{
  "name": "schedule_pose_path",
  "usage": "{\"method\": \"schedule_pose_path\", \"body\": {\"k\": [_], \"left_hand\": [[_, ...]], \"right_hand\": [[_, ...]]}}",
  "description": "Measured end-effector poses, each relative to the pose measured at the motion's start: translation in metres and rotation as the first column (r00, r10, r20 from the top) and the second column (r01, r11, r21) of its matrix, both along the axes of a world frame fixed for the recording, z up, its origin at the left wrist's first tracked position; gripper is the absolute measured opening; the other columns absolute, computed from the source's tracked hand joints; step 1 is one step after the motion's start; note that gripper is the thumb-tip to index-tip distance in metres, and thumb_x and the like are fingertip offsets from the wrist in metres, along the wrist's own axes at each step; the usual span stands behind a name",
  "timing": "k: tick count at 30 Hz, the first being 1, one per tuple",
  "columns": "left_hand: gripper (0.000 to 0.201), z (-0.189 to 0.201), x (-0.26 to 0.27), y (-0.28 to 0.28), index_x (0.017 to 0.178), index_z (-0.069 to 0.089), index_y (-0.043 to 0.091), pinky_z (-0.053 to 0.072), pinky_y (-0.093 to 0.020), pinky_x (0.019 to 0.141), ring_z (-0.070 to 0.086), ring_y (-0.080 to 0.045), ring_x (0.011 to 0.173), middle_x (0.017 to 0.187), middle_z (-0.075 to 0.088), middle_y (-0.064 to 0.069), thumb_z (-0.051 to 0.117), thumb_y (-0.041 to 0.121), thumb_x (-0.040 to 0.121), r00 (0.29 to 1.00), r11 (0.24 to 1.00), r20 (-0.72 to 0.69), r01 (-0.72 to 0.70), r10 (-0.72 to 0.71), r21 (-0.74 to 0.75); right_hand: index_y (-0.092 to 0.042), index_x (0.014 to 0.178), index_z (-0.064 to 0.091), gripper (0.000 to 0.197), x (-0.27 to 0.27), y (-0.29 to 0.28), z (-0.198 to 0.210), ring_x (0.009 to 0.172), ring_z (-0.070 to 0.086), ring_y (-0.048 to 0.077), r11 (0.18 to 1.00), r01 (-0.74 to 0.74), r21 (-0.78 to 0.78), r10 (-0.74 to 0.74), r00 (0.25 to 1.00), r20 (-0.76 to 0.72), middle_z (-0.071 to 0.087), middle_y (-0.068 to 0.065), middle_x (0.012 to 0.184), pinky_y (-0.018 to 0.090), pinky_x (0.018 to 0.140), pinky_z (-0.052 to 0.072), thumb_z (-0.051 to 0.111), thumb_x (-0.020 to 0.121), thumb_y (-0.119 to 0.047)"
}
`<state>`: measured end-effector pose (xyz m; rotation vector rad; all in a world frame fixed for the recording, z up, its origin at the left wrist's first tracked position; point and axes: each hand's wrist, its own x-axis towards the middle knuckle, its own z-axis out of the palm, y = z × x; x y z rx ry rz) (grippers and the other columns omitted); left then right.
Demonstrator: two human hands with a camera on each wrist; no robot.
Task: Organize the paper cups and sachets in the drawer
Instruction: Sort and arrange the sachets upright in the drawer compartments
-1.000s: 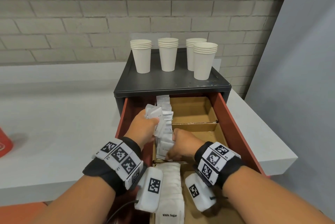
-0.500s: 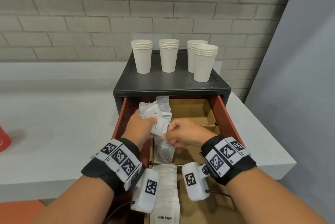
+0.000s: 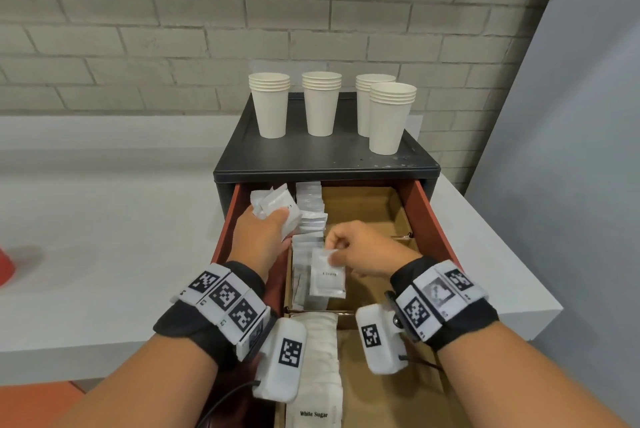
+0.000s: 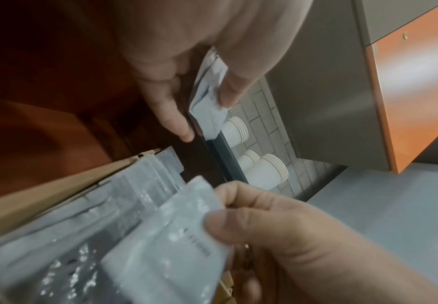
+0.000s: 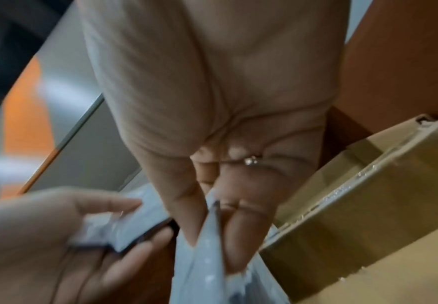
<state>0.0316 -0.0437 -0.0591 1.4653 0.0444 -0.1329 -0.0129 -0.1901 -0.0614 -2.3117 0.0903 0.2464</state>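
Note:
The red drawer stands pulled out, with cardboard dividers inside. A row of silvery-white sachets fills the left compartment. My left hand grips a small bunch of sachets over the drawer's back left; the same bunch shows between thumb and fingers in the left wrist view. My right hand pinches a single sachet by its top edge, hanging just above the row. That sachet shows between thumb and fingers. Several stacks of white paper cups stand on the black cabinet top.
A bundle of white sugar sachets fills the near left compartment. The right cardboard compartments hold nothing visible. The cabinet stands on a pale grey counter against a brick wall; a grey panel rises to the right. A red object sits at the far left.
My right hand took one sachet from the bunch in my left hand and carried it back toward me, down over the row. The left hand stayed nearly in place.

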Motion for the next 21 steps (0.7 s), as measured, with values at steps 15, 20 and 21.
{"method": "schedule_pose_path", "body": {"k": [15,20,21], "left_hand": [[0.027,-0.01,0.0,0.004,0.111,0.054,0.012,0.053,-0.037,0.082,0.061,-0.026,0.098,0.104,0.062,-0.01,0.062,0.005,0.086,0.988,0.969,-0.012,0.151,-0.151,0.194],[0.041,-0.011,-0.004,0.002,0.123,0.054,0.007,0.056,-0.034,0.073,0.064,-0.029,0.099,0.11,0.064,-0.015,0.066,0.007,0.084,0.951,0.93,-0.034,0.307,-0.307,0.204],[0.039,-0.01,-0.004,0.001,0.124,0.054,0.008,0.056,-0.037,0.076,0.064,-0.029,0.1,0.112,0.064,-0.015,0.064,0.011,0.087,0.95,0.932,-0.049,0.311,-0.308,0.187]], "right_hand": [[-0.014,0.098,0.052,0.034,0.006,0.007,-0.013,0.06,0.056,0.011,0.972,0.129,0.197,-0.138,0.99,0.033,0.056,-0.001,0.075,0.02,0.051,0.048,0.076,0.077,-0.023],[-0.021,0.09,0.053,0.017,0.008,0.004,-0.007,0.066,0.058,0.008,0.92,0.16,0.357,-0.23,0.96,0.16,0.06,-0.002,0.073,0.015,0.052,0.043,0.068,0.084,-0.017],[-0.02,0.086,0.053,0.017,0.008,0.003,-0.006,0.065,0.057,0.008,0.925,0.153,0.347,-0.227,0.957,0.181,0.059,-0.002,0.07,0.014,0.052,0.042,0.068,0.084,-0.014]]}}
